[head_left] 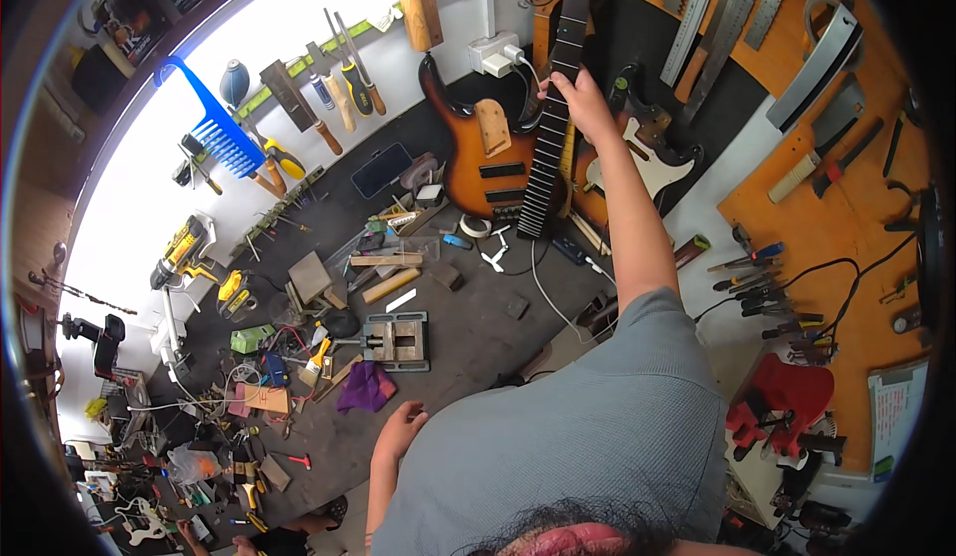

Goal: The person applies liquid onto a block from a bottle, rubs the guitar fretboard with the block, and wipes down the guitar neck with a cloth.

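Observation:
My right arm reaches far across the bench, and my right hand (583, 105) is closed around a long guitar neck (551, 148) with a dark fretboard and bright frets. The neck stands steeply tilted, its lower end near the bench top. Just left of it is a sunburst bass body (468, 153) with dark pickups, partly covered by the neck. A second sunburst guitar body (642, 163) with a white pickguard lies behind my right forearm. My left hand (401, 427) rests low by the bench's near edge, fingers loosely extended and holding nothing visible. Nearest to it is a purple cloth (366, 387).
A grey vise (396, 341), a yellow brush (317, 362), and a tape roll (475, 225) lie on the dark bench (468, 332). A yellow drill (184, 252) and a blue comb-like holder (224, 128) are by the left wall. Another person's hand (189, 534) shows at lower left.

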A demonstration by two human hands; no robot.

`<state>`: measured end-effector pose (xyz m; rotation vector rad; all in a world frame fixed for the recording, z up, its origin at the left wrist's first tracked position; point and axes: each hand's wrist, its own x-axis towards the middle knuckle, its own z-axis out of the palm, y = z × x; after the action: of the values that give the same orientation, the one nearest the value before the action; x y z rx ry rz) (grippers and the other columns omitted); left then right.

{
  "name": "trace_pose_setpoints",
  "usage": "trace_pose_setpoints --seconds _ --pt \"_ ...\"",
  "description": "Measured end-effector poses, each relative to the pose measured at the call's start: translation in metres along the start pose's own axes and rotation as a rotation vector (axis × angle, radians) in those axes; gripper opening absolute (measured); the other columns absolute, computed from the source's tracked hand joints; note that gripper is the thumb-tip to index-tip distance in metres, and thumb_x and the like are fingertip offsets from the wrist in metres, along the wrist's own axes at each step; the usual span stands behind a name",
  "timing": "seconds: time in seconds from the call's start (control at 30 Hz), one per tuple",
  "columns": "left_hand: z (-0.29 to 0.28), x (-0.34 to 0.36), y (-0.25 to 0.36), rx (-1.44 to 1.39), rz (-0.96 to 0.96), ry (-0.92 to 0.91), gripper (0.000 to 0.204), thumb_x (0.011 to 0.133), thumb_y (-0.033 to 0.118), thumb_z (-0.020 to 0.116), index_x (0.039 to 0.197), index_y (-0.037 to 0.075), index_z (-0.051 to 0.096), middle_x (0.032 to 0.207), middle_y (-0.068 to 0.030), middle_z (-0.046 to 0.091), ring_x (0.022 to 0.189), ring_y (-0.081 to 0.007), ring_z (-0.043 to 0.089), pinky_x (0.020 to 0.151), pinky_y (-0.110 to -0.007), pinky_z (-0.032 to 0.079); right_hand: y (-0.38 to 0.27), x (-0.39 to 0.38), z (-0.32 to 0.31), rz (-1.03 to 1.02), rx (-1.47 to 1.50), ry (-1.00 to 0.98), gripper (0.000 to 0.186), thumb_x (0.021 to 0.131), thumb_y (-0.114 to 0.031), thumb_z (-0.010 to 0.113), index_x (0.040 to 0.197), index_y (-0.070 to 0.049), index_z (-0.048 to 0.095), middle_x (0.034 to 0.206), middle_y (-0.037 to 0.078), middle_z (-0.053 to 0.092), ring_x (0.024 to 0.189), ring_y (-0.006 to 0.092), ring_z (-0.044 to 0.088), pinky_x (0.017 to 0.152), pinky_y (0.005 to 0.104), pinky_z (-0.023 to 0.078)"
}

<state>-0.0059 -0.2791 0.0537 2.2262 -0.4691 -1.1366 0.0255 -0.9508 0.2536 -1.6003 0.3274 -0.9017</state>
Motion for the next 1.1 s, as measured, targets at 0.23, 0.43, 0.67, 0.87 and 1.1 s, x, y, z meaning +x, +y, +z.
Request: trace_pose_setpoints --seconds 0.23,0.43,0.67,0.87,1.1 --pt "0.002 -0.024 0.033 -0.017 -0.102 -0.036 0.047 0.102 0.023 0.069 0.143 0.0 0.062 0.136 -0.0209 0.072 0.124 -0.0341 0.071 0.103 -0.04 0.055 -0.004 -0.005 -0.012 0.044 0.045 -0.053 0.03 0.111 -0.027 0.061 0.123 0.0 0.06 0.113 0.011 0.075 0.1 0.0185 0.075 0.087 0.0349 0.061" --pt "0.012 -0.03 0.031 0.01 -0.05 -0.037 0.053 0.096 0.02 0.069 0.144 -0.001 0.061 0.136 -0.0212 0.071 0.125 -0.0347 0.07 0.104 -0.039 0.054 -0.024 -0.035 -0.005 0.116 0.212 -0.058 0.054 0.113 -0.052 0.05 0.127 -0.001 0.062 0.106 0.011 0.076 0.103 0.0213 0.075 0.092 0.035 0.06" --pt "0.024 -0.022 0.005 -0.037 -0.021 -0.033 0.049 0.096 0.022 0.07 0.138 -0.001 0.065 0.131 -0.0226 0.073 0.12 -0.0338 0.072 0.1 -0.041 0.056 0.015 -0.087 0.044 -0.104 0.259 0.141 0.049 0.114 -0.045 0.052 0.104 0.0 0.066 0.084 0.007 0.071 0.076 0.0181 0.069 0.077 0.0337 0.057" --pt "0.032 -0.015 -0.049 0.139 0.147 0.045 0.038 0.098 0.026 0.07 0.128 0.003 0.068 0.124 -0.0222 0.073 0.115 -0.0409 0.069 0.097 -0.049 0.055 -0.077 -0.173 0.103 -0.137 0.495 -0.273 0.057 0.108 -0.057 0.057 0.108 -0.001 0.061 0.087 0.009 0.058 0.079 0.02 0.058 0.073 0.0362 0.051" --pt "-0.011 -0.095 0.071 -0.352 0.533 0.297 0.049 0.095 0.027 0.079 0.136 0.003 0.066 0.129 -0.0154 0.073 0.125 -0.0296 0.067 0.107 -0.044 0.052 -0.149 -0.298 0.255 0.015 0.594 -1.194 0.04 0.11 -0.038 0.06 0.11 0.002 0.063 0.086 0.013 0.069 0.071 0.018 0.067 0.064 0.0314 0.054"
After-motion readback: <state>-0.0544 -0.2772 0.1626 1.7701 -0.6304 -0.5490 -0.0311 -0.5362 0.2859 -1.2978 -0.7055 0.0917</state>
